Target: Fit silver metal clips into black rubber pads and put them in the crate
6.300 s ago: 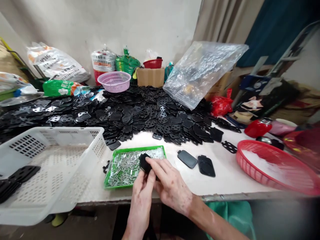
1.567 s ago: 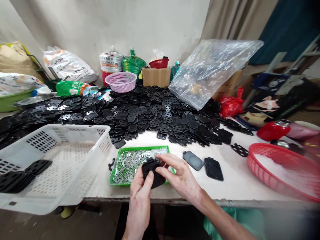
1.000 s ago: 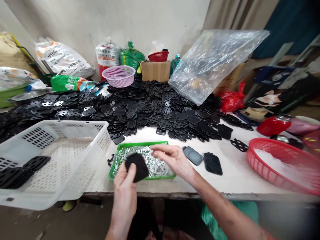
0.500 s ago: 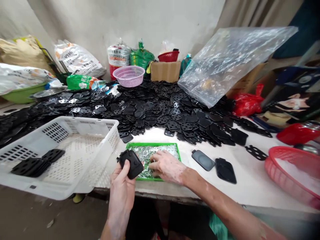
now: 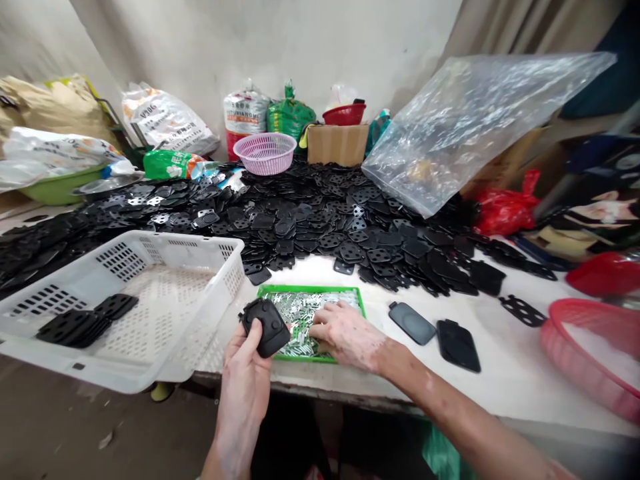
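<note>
My left hand is closed on a flat black plastic plate with rounded corners, its thumb across the face. The plate is tilted just over the left edge of a green-rimmed tray. Small silvery metal pins fill that tray. My right hand reaches into the tray from the right, its fingers curled down among the pins. Its fingertips are partly hidden, so what they pinch, if anything, does not show. Right of the tray lie two loose plates, a grey one and a black one.
A white perforated crate at the left holds several black plates. Behind the tray spreads a large heap of black plates. A pink basket stands at the right. A clear plastic bag leans over the heap's right side.
The view has swung slightly left, so everything sits a little further right. The left hand keeps its hold on the plate, and the right fingers stay among the pins.
</note>
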A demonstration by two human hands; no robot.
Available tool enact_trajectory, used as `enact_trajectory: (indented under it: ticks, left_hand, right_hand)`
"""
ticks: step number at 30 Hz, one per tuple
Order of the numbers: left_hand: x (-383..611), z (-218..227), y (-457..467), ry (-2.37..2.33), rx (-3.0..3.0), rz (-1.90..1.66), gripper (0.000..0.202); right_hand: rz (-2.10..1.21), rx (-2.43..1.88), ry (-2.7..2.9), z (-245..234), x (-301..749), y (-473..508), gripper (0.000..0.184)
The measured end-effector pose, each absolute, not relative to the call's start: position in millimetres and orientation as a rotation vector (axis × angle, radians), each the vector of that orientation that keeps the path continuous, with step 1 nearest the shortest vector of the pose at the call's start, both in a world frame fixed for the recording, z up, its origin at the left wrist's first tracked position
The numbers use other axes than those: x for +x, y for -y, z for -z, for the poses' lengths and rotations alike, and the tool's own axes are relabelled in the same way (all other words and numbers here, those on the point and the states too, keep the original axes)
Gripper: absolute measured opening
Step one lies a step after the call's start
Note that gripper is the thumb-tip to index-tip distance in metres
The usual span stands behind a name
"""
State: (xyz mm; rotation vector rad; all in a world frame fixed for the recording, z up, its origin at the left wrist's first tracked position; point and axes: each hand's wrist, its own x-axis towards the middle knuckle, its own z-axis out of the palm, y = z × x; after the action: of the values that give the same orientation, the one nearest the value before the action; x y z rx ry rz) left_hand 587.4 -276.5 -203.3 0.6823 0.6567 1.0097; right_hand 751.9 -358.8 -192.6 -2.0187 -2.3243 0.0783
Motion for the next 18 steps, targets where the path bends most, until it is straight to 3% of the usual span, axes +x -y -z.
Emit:
enact_trajectory:
  ticks: [5, 12, 18]
  left_hand:
    - [588, 205, 277, -0.655, 0.708, -1.005, 0.024]
    - [591, 205, 286, -0.670, 0.787, -0.937, 0.038]
    - [598, 208, 297, -0.684, 0.978, -0.796, 0.038]
  right_hand:
    - [-0.025, -2.038, 2.264, 198, 752, 360, 0.009]
    - [-0.174, -2.003, 2.142, 192, 760, 365, 0.023]
    - [-0.337, -1.731, 1.570, 182, 766, 370, 0.023]
